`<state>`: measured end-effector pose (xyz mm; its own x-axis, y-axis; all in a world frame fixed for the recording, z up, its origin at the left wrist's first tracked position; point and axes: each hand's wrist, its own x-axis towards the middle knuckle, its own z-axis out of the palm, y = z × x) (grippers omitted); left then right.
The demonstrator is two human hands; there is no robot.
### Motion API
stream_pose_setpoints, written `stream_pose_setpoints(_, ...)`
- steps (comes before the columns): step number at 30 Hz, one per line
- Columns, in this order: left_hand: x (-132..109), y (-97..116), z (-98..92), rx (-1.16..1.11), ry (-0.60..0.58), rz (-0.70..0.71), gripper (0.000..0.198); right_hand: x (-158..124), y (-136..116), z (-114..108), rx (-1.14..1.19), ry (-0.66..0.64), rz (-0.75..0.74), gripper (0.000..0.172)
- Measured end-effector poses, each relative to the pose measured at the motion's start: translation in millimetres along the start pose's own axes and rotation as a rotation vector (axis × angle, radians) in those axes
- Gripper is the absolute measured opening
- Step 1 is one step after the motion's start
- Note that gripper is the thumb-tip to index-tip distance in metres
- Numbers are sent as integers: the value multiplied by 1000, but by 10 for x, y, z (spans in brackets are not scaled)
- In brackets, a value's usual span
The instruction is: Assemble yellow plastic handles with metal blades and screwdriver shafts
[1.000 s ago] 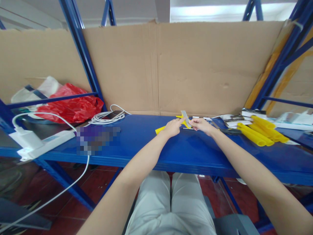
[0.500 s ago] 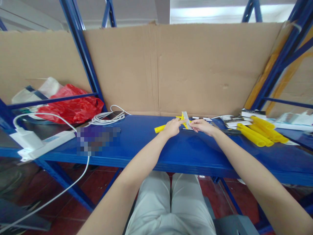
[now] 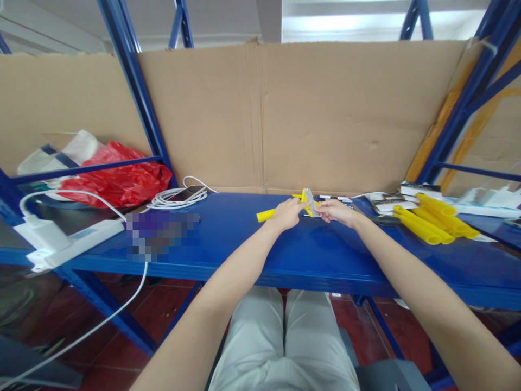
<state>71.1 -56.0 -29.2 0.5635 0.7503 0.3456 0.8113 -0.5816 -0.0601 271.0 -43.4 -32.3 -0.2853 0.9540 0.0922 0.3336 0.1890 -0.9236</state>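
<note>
So the table is looking solidly blue, and the rack post is rocking pretty much the same shade. The tool is showing bright yellow, with its flat piece going light grey, and those tubes are matching the yellow. Boxes next to them are mixing black and white. The plastic bag is screaming red, the cloth bag is pairing off-white with a dark blue stripe, and the power strip and coiled cable are looking white. Cardboard is backing everything in tan, the trousers are reading pale grey, and the floor is doing dark red tiles with paler lines.
</note>
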Motion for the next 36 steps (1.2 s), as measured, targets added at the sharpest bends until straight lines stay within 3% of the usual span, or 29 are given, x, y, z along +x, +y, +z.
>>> stream_pose_setpoints(10, 2, -42, 1, -48, 30, -61, 57, 228, -194, -58, -107, -104, 52, 36)
stream_pose_setpoints(19, -8, -57, 14, -69, 5, -64, 52, 160, 3, 27, 2, -124, -20, 42)
stream_pose_setpoints(36, -33, -22, -17, -53, 5, -41, 52, 90, 15, 42, -44, -67, -63, 57)
